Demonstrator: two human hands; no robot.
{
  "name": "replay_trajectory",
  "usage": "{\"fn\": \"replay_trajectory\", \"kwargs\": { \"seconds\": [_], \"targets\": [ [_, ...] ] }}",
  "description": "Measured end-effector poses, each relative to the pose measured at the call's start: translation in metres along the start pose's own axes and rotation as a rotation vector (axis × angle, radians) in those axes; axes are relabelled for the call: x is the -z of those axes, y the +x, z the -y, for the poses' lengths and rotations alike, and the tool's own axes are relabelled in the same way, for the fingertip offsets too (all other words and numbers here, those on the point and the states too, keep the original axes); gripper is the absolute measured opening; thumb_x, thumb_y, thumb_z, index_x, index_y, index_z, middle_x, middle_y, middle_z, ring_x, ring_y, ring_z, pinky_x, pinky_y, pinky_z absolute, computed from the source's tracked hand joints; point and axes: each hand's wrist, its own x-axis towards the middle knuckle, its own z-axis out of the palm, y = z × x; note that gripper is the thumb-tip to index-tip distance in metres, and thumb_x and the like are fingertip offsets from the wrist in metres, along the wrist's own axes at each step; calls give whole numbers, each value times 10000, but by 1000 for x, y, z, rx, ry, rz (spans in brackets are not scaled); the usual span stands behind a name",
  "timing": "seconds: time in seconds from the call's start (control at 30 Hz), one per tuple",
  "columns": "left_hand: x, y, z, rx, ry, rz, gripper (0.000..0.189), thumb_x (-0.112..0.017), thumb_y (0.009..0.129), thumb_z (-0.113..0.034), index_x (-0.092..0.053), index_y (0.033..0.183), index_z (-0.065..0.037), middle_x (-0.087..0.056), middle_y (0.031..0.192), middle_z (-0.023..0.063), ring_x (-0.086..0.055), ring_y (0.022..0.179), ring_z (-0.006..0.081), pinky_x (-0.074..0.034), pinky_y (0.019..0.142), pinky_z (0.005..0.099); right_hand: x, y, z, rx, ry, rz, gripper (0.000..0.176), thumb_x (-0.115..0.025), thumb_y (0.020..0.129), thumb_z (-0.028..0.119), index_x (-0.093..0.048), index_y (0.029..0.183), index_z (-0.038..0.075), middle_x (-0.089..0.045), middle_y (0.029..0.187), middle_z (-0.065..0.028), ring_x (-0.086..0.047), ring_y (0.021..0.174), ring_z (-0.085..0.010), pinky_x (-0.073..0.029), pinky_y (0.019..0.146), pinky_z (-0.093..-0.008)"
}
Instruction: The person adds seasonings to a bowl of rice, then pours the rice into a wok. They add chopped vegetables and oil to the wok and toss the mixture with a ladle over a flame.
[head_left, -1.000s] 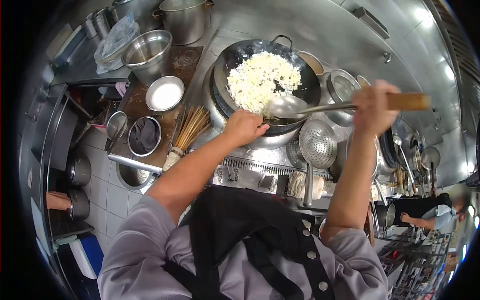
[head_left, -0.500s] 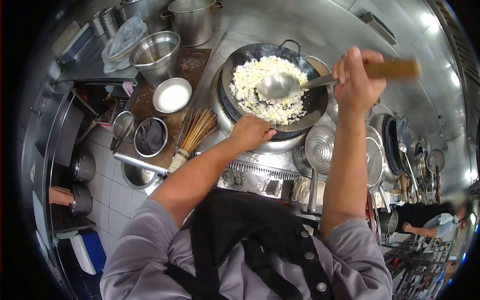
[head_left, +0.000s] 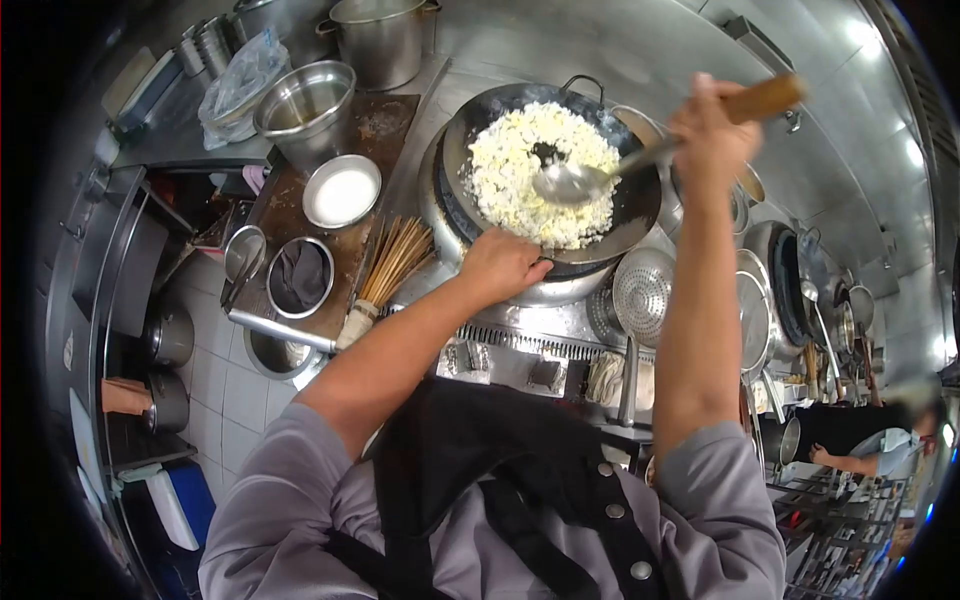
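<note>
Ladle (head_left: 570, 184) has tilted, its handle end swung higher; the right hand (head_left: 715, 140) wraps the handle. Left hand (head_left: 503, 268) fingers curl at the wok (head_left: 640, 205) rim. Rice (head_left: 505, 160), upper centre, probably wants low, even sweeps.

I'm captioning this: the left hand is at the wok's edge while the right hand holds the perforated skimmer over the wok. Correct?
Not the skimmer: the head view shows the right hand holding a ladle over the wok. The left hand is indeed at the wok's edge.
</note>
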Motion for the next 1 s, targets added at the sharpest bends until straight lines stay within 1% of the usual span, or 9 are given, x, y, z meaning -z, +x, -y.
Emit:
{"fn": "replay_trajectory", "kwargs": {
  "seconds": [0.13,0.23,0.33,0.43,0.53,0.73,0.83,0.97,1.0],
  "targets": [
    [0,-5,-5,3,-24,16,366,-704,862,-359,-611,656,-72,-627,666,113,-631,687,332,-484,700,470,41,-79,-39,55,-47,0,169,-712,937,116,-562,900,47,-604,689,-36,-575,530,-110,-481,512,-259],
    [-1,1,-2,13,0,15,351,-670,877,-381,-656,693,-81,-663,684,114,-655,704,326,-494,721,460,101,-181,-53,44,-669,179,205,-709,936,151,-630,1077,25,-655,971,-64,-615,918,-142,-501,795,-295],
    [-4,0,0,-17,26,-24,359,-668,877,-382,-648,689,-78,-658,679,113,-653,697,326,-494,712,462,167,-338,-4,-1099,-561,504,260,-652,954,210,-646,1145,33,-671,951,-67,-638,932,-175,-517,848,-343],
    [-4,0,-5,-17,29,-27,367,-678,872,-376,-628,670,-74,-642,662,106,-649,694,320,-493,701,454,261,-502,-55,-1070,-51,488,353,-665,899,248,-645,1180,37,-699,1032,-164,-675,1020,-255,-519,910,-378],
    [-10,4,-5,-37,30,-68,374,-708,854,-352,-590,643,-68,-609,643,105,-624,667,322,-479,674,453,303,-550,-114,-761,-1397,685,373,-605,916,325,-679,1165,58,-692,1111,-235,-665,1102,-347,-515,952,-432],
    [-10,3,-9,-68,52,-73,379,-731,843,-339,-585,629,-63,-594,615,119,-607,620,342,-482,633,463,292,-481,-153,-1117,-1168,1364,517,-488,957,447,-678,1202,33,-668,1241,-232,-609,1203,-412,-494,989,-511],
    [-8,5,-10,-69,67,-44,383,-733,844,-334,-578,625,-61,-594,616,122,-605,619,346,-482,636,471,312,-516,-152,-1090,-1250,1395,501,-470,988,423,-665,1240,36,-675,1235,-214,-609,1201,-426,-491,1002,-495],
    [-1,10,-4,-4,46,130,429,-672,903,-400,-611,668,-47,-632,670,145,-629,669,369,-495,652,487,235,-414,14,-693,-298,759,516,-662,960,198,-508,1415,11,-706,1101,-161,-693,1022,-296,-546,880,-408],
    [4,15,-3,40,42,271,446,-657,921,-416,-610,680,-44,-635,689,159,-628,682,383,-491,642,494,217,-397,17,-931,-288,494,662,-711,909,136,-397,1479,19,-688,1086,-153,-681,969,-252,-552,831,-371]
  ]
}}
